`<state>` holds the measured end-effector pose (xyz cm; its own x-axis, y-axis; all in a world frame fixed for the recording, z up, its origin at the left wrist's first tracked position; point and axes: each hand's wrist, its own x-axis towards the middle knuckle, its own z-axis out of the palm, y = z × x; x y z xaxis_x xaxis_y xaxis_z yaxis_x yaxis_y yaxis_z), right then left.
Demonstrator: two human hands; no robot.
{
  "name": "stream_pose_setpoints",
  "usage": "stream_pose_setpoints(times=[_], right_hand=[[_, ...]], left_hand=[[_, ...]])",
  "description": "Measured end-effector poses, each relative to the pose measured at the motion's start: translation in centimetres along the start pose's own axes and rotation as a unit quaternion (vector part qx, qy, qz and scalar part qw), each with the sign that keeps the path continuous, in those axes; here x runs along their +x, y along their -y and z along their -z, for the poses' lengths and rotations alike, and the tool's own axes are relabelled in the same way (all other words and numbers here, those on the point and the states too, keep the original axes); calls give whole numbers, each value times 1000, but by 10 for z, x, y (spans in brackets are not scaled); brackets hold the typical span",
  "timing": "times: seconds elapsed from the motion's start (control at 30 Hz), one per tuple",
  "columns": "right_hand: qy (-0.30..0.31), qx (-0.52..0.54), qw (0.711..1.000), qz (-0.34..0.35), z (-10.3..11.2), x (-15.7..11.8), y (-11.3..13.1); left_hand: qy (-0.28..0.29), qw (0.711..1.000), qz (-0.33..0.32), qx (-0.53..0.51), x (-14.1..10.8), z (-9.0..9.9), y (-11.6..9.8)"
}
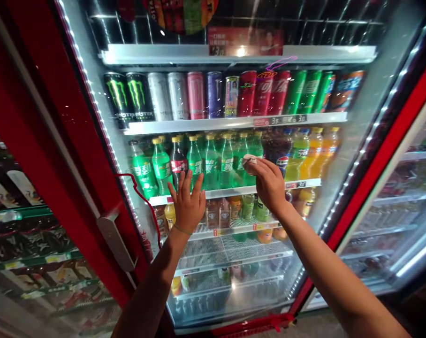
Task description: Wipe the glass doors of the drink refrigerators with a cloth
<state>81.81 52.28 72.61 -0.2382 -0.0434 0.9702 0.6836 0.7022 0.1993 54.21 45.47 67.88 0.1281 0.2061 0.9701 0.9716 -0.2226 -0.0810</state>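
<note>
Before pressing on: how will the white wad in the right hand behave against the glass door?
The white wad looks soft and floppy, bunched in the right hand. It is probably very light. It may slip on the smooth glass door.

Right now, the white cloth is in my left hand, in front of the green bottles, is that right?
No, the head view shows the white cloth in your right hand, not your left hand; it is in front of the green bottles.

The left hand (pixel 187 204) and the right hand (pixel 267 183), holding a small fabric cloth (pixel 250 163), are before the glass-doored drinks cooler (pixel 339 178). Inside, metal cans (pixel 206 94) stand on a shelf above plastic soda bottles (pixel 213 162), with a wire shelf (pixel 230 249) below. A glass-fronted cooler (pixel 30 234) stands left, another (pixel 392 216) right.
</note>
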Motion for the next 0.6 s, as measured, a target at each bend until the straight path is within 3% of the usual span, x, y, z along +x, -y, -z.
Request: stream_pose_setpoints(times=[0.13, 0.27, 0.37, 0.47, 0.53, 0.6], right_hand=[[-9, -68, 997, -25, 7, 19, 2], [24, -101, 993, -51, -15, 29, 26], [71, -79, 994, 41, -36, 18, 50], [80, -69, 985, 136, -41, 10, 45], [37, -89, 990, 99, -38, 17, 25], [-36, -112, 993, -26, -38, 28, 9]], left_hand=[[-34, 999, 15, 5, -7, -25, -6], [-23, 1000, 19, 9, -10, -30, -4], [-35, 998, 4, 46, -9, -28, -5], [-46, 996, -17, 76, -7, -28, -5], [-50, 995, -23, 83, -8, -29, -5], [-55, 995, -19, 79, -8, -31, -4]])
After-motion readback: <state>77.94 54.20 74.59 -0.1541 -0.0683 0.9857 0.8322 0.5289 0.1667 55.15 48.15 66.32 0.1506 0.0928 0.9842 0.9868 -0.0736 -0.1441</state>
